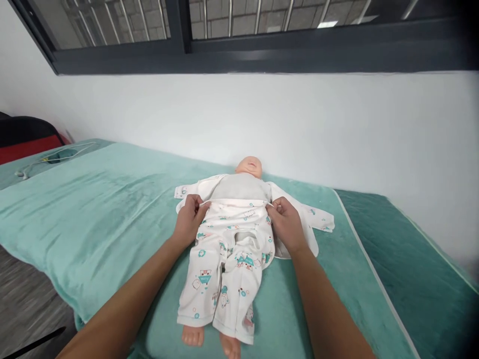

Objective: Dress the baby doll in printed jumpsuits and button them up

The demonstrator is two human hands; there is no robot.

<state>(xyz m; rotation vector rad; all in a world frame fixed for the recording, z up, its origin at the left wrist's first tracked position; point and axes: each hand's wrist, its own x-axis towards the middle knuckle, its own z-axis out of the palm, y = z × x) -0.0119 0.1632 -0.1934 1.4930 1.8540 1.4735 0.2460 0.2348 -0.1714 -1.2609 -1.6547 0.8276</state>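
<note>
A baby doll (pixel 250 166) lies on its back, its head toward the wall and its feet toward me. White baby pants (pixel 235 259) with a teal print cover its legs up to the belly, with an opening at the crotch. My left hand (pixel 190 219) pinches the waistband at its left end. At the other end, my right hand (pixel 286 222) pinches the same waistband. Under the doll's back a white printed baby shirt (pixel 318 218) is spread with its front open. Pale grey cloth shows on the doll's torso. Both bare feet stick out of the pant legs.
A light green blanket (pixel 93 209) covers the bed, with a darker green cover (pixel 411 259) at the right. White cable (pixel 56 157) lies at the far left near a red and black chair (pixel 28 137). Behind the doll rise a white wall (pixel 243 109) and a dark window frame (pixel 239 60).
</note>
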